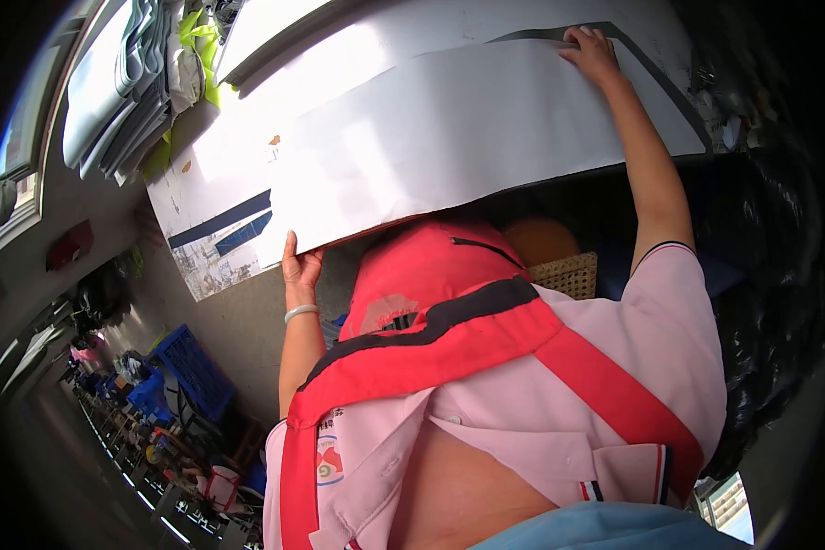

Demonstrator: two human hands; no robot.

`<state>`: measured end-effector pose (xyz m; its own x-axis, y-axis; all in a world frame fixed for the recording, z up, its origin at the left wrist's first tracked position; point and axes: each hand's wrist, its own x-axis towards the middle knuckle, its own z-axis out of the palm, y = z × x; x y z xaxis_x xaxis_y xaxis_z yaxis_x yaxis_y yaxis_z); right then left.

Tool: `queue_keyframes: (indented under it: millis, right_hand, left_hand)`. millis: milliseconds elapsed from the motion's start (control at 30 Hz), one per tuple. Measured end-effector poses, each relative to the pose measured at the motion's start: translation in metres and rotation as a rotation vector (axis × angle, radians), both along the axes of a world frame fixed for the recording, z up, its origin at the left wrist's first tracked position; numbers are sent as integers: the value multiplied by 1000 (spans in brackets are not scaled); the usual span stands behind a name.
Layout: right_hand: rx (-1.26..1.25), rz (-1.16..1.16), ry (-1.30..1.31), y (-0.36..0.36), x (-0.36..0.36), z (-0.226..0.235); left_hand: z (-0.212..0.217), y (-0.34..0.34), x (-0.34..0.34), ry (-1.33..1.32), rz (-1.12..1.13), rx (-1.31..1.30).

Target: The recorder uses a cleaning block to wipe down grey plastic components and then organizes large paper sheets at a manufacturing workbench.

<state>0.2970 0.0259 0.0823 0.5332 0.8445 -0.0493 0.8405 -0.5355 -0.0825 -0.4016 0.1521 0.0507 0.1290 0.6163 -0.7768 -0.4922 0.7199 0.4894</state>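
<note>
White sheet (pixel 449 147) lies spread over the table (pixel 247 220), reaching from 10 to 1 o'clock; the left hand (pixel 300 266) pinches its near edge in a closed grip at 9 o'clock. The right hand (pixel 591 53) presses flat, released, on its far corner at 1 o'clock, and blue crates (pixel 188 371) at 8 o'clock show no clear contents

A person in a pink shirt and red apron is gripping a large white sheet (pixel 449 137) over a work table (pixel 220 266). The left hand (pixel 300 268) is pinching its near edge at seven o'clock; the right hand (pixel 591 55) is pressing flat at one o'clock. Folded fabric (pixel 124 82) is lying at ten o'clock.
</note>
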Motion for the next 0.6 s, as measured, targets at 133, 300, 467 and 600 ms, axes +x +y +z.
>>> queue_keyframes:
  millis: [133, 300, 467, 600]
  right_hand:
    - [-192, 205, 197, -12, -12, 39]
    - [-481, 22, 728, -59, -53, 79]
    - [-517, -121, 622, -53, -33, 87]
    - [-23, 32, 359, -12, 10, 57]
  left_hand:
    - [-1, -8, -7, 12, 30, 15]
    - [-3, -7, -7, -21, 25, 44]
    - [0, -5, -5, -3, 23, 15]
    - [-1, -7, -8, 9, 26, 24]
